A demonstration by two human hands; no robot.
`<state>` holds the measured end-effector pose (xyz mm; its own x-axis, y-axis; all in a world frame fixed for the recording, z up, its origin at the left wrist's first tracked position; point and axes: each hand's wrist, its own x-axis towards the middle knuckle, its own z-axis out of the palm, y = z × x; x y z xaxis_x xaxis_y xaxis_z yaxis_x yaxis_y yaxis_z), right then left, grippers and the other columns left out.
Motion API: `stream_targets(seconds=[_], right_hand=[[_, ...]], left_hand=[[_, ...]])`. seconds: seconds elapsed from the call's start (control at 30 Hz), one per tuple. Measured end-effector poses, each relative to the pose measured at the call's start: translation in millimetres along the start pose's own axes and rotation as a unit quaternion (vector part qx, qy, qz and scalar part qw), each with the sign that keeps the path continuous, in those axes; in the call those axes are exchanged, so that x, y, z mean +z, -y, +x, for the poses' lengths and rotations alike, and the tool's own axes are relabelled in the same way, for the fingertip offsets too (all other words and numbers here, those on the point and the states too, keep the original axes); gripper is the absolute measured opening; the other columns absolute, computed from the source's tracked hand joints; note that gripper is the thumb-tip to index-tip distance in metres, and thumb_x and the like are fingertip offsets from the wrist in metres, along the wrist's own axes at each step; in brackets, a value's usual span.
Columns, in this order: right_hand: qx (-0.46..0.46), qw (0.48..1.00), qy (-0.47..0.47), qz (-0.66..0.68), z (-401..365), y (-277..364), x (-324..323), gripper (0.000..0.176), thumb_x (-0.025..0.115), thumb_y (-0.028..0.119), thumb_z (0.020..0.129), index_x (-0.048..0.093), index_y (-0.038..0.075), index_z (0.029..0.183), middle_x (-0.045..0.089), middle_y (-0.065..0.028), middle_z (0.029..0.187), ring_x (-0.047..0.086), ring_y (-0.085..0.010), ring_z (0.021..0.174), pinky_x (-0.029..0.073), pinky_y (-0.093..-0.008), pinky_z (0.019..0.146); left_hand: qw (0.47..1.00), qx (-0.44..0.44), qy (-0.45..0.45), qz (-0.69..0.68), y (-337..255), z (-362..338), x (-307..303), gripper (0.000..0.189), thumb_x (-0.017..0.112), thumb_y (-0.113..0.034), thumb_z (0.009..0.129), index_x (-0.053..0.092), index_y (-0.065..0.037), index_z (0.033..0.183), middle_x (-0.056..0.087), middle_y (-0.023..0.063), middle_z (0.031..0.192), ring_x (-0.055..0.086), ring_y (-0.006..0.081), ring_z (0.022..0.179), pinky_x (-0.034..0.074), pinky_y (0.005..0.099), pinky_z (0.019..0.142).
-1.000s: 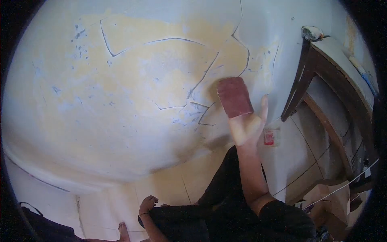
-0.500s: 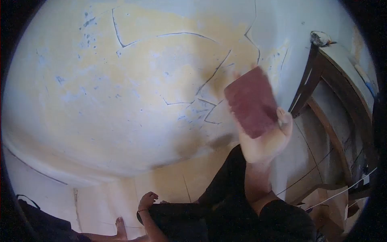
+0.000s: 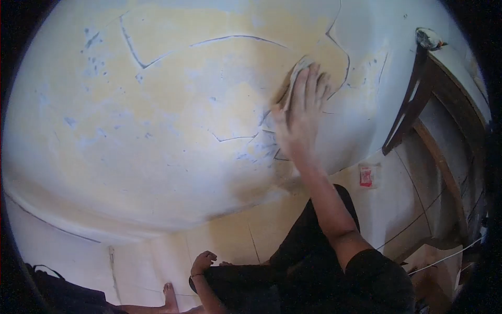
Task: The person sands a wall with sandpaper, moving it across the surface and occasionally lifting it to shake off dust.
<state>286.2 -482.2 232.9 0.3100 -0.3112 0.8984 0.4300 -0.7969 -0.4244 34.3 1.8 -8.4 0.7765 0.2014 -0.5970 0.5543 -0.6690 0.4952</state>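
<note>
We seem to be in a room of a building, maybe a home; exact type unclear. We see a big wall [image 3: 157,115] with patchy yellowish and whitish areas and cracks, a tiled floor [image 3: 387,209], dark wooden furniture [image 3: 454,99] at right, and an open cardboard box [image 3: 436,264] below it.

One held sheet [image 3: 299,73] is counted. One red-marked packet [image 3: 366,177], one dark wooden frame [image 3: 421,104], one cardboard box [image 3: 436,264], one pale cord [image 3: 445,257] and one wristband [image 3: 197,275] are also recorded, one of each kind being noted.
</note>
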Motion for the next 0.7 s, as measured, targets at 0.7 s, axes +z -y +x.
stream_targets(seconds=[0.7], right_hand=[[0.059, 0.995, -0.079, 0.002, 14, -2, 7, 0.063, 0.049, 0.027, 0.091, 0.032, 0.002, 0.147, 0.025, -0.0255, 0.152, 0.017, -0.0530, 0.139, 0.013, -0.0677, 0.109]], left_hand=[[1.000, 0.010, -0.008, -0.004, 11, 1, 3, 0.029, 0.046, -0.015, 0.087, 0.065, 0.003, 0.096, 0.070, 0.0143, 0.092, 0.068, 0.0231, 0.084, 0.054, 0.0339, 0.074]])
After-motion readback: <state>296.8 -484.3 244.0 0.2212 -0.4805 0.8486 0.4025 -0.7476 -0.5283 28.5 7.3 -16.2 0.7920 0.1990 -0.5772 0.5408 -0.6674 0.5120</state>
